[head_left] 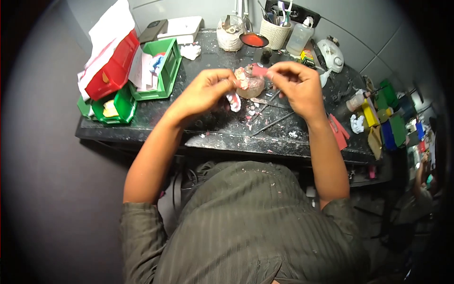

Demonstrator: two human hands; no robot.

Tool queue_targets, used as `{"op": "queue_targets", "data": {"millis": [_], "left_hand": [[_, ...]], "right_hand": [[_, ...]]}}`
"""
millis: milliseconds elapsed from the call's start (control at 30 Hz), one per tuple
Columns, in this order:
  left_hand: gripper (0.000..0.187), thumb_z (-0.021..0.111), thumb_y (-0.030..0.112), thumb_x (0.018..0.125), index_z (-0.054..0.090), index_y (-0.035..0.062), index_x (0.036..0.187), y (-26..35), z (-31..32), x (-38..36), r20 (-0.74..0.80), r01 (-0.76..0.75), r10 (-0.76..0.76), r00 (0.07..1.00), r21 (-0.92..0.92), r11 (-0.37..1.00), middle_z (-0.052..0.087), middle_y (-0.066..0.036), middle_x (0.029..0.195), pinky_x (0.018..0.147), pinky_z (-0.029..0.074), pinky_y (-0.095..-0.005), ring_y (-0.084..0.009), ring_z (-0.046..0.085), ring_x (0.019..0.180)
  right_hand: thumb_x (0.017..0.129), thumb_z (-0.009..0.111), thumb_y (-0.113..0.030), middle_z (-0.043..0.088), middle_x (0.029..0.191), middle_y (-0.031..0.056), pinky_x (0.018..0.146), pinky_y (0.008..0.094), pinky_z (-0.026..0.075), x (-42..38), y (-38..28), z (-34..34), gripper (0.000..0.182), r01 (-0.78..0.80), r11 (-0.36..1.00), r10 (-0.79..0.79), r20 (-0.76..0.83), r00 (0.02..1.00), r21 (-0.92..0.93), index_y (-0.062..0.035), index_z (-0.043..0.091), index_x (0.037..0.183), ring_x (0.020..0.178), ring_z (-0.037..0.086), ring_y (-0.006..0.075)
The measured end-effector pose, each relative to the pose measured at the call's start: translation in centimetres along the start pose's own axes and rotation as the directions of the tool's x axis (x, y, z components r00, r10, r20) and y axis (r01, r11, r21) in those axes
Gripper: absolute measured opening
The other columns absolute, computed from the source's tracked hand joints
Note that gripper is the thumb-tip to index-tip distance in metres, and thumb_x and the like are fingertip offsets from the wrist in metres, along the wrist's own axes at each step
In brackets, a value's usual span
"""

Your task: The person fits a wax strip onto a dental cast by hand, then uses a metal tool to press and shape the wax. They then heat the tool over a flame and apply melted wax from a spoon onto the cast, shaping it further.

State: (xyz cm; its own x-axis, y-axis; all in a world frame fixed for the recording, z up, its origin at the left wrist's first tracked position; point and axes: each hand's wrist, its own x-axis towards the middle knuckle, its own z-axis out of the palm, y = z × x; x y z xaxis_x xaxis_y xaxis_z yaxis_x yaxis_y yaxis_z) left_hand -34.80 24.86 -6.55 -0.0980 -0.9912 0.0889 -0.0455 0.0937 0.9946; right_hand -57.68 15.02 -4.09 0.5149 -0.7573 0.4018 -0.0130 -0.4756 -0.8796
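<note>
Far left: red bin [119, 57] tilted, papers inside; green bin [173, 71] just beside it. Left hand [212, 90] curled, thumb against forefinger, gripping small pink-and-white piece [233, 102], which protrudes below fingers above black worktop [213, 124]. Glass jar [254, 89], pink residue on surface, stands between hands. Pink strip [259, 71] at jar top, far end pinched by right hand [299, 87], thumb to forefinger, other fingers loosely bent. Dark rod [273, 124] lies nearer worktop edge. Right: pink sheets [338, 133] overlap on worktop.
</note>
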Motion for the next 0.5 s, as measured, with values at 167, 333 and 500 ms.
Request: {"op": "queue_targets", "data": {"millis": [167,333,500], "left_hand": [[0.018,0.058,0.026,0.099,0.063,0.0104,0.091,1.3,-0.4,-0.4,-0.145,-0.028,0.009,0.989,-0.13,0.991,0.067,-0.004,0.073,0.042,0.036,-0.0203,-0.008,0.061,0.054],[0.02,0.058,0.027,0.1,0.062,0.0098,0.092,1.2,-0.6,-0.5,-0.186,-0.042,0.008,0.983,-0.176,0.983,0.066,-0.004,0.072,0.042,0.035,-0.0207,-0.0083,0.06,0.054],[0.025,0.058,0.03,0.101,0.062,0.0081,0.091,1.1,-0.7,-0.4,-0.192,-0.053,0.012,0.981,-0.206,0.977,0.064,-0.004,0.072,0.042,0.034,-0.0213,-0.0085,0.06,0.054]], "right_hand": [[0.086,0.075,-0.002,0.073,0.08,0.0031,0.059,0.0201,0.052,1.0,1.6,0.7,0.006,0.226,0.95,-0.259,-0.139,0.956,-0.215,0.002,0.075,0.091,0.068,0.067,0.0067],[0.083,0.075,-0.001,0.072,0.078,0.0069,0.06,0.0238,0.053,1.4,1.0,1.4,0.007,0.356,0.826,-0.438,-0.099,0.894,-0.436,0.0019,0.074,0.089,0.066,0.067,0.0099],[0.082,0.073,0.0,0.072,0.078,0.0086,0.062,0.0259,0.054,1.8,1.2,1.8,0.006,0.423,0.781,-0.513,-0.085,0.854,-0.46,0.0024,0.073,0.088,0.067,0.069,0.0131]]}}
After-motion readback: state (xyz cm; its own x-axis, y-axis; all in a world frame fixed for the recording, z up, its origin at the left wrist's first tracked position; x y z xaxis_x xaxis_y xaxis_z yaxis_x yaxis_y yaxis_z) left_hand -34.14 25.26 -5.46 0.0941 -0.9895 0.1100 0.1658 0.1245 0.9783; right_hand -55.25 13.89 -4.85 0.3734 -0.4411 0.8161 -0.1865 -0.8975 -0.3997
